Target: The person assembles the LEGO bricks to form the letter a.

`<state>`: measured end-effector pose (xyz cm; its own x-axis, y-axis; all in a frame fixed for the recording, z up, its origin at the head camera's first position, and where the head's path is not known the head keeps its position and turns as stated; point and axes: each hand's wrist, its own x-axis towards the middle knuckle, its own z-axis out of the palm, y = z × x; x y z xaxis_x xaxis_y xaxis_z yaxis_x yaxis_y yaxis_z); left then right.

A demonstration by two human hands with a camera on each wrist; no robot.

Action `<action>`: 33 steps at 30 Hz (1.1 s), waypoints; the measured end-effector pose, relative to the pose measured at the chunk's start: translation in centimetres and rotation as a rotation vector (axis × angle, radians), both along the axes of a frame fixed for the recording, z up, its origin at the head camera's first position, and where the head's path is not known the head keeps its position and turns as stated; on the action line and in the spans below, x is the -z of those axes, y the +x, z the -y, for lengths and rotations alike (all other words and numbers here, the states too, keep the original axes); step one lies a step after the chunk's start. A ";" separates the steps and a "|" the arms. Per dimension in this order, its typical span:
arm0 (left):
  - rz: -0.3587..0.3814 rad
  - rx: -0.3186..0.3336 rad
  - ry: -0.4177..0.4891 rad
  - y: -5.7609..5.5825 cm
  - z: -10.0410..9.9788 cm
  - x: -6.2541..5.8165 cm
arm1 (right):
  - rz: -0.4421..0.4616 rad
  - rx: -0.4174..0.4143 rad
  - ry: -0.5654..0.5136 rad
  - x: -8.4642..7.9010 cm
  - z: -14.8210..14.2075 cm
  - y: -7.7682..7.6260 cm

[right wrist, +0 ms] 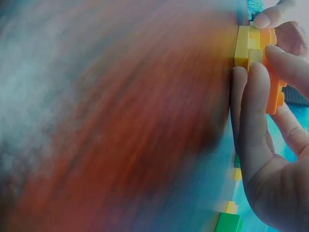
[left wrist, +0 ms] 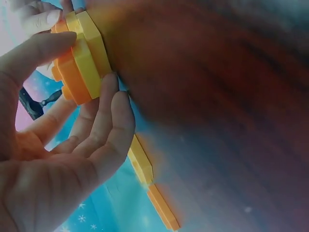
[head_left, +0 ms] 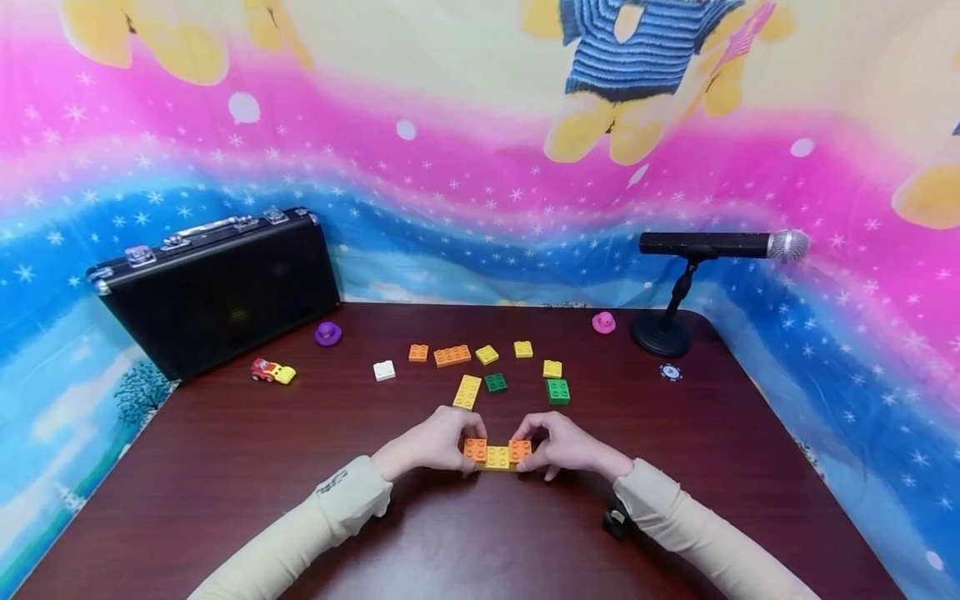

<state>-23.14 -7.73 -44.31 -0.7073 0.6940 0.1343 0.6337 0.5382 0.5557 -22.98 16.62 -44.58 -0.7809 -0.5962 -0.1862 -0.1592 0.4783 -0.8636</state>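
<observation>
Left grip: left hand, pinching the left end of the brick assembly, thumb on the near side, index finger arched beyond.
Right grip: right hand, mirroring this pose at the right end.
Assembly: orange and yellow, between the hands, at the desk's middle.
Forearms: pale sleeves, converging from the lower corners.
Beyond: yellow brick, dark green brick.
Rear: black case left, microphone right.

Joined bricks orange, yellow; backdrop snowflake-patterned; case black.
</observation>
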 end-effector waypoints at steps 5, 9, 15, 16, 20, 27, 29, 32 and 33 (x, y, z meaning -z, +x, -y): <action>0.007 -0.029 0.024 0.0 0.1 0.0 | -0.007 -0.010 0.045 -0.5 -0.2 -0.5; 0.011 -0.043 0.019 -0.4 0.1 0.1 | 0.012 -0.002 0.073 -1.7 -0.4 -1.7; 0.030 -0.062 0.012 -0.8 0.6 0.1 | 0.101 0.163 -0.081 -2.3 0.6 -4.9; 0.033 -0.061 0.011 -0.8 0.7 0.1 | 0.115 0.205 -0.098 -2.1 1.0 -5.5; 0.051 -0.055 0.007 -0.9 0.6 0.2 | 0.128 0.333 -0.114 -0.8 2.3 -7.2; 0.076 -0.050 0.014 -0.9 0.5 0.3 | 0.124 0.419 -0.074 0.4 3.8 -8.5; 0.074 -0.053 0.015 -0.9 0.6 0.3 | 0.114 0.415 -0.055 0.4 4.0 -8.7; 0.072 -0.061 0.011 -0.9 0.7 0.3 | 0.094 0.398 -0.026 0.4 4.4 -8.9; 0.073 -0.065 0.010 -0.9 0.7 0.2 | 0.085 0.394 -0.013 0.4 4.6 -8.9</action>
<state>-24.00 -8.48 -44.56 -0.7587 0.6455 0.0880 0.5556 0.5706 0.6047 -31.85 12.06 -44.94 -0.9325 -0.2564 -0.2542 0.1063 0.4778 -0.8720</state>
